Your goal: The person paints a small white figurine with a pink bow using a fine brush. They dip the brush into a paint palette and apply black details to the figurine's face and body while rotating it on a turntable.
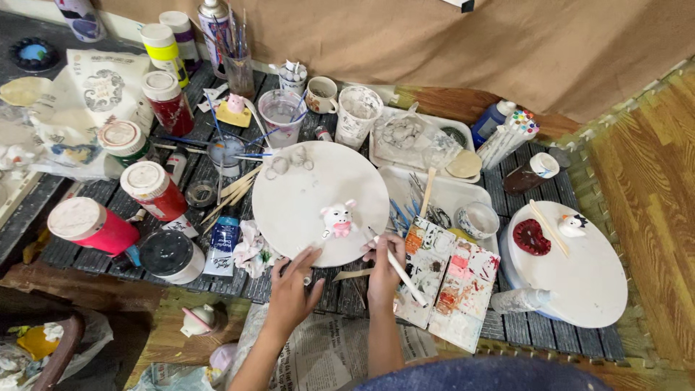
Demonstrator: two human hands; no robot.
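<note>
Counter: dark slatted counter [550, 329] crowded with painting gear, everything set in an arc around the middle so it lies within arm's reach.
Round board: white round board [304, 192] sits dead centre, just ahead of both hands; it carries the figurine and gives a bare, pale ground to see the colours against.
Second board: another white disc [597, 282] off to the right holds a dark red piece [532, 237] and a small white figure [572, 225], parked apart from the piece in hand.
Paint jars: lidded jars, red [156, 190], pink [90, 226] and black-topped [172, 255], stand upright on the left, lids on.
Palette: paint-smeared palette [452, 282] lies just right of the right hand, close enough for a short dip of the brush.
Water cup: clear cup [281, 116] with brushes stands behind the board.
Figurine: small white pig figurine [338, 219] with a pink front stands upright near the board's near edge, just beyond the fingertips.
Left hand: left hand [295, 279] comes in from below, forearm angled up, fingers spread and resting at the board's rim; its grip closes on nothing, as if steadying the board.
Right hand: right hand [384, 264] is curled, its grip pinching a white-handled brush [402, 275] whose handle slants back over the palette, tip aimed at the board's edge.
</note>
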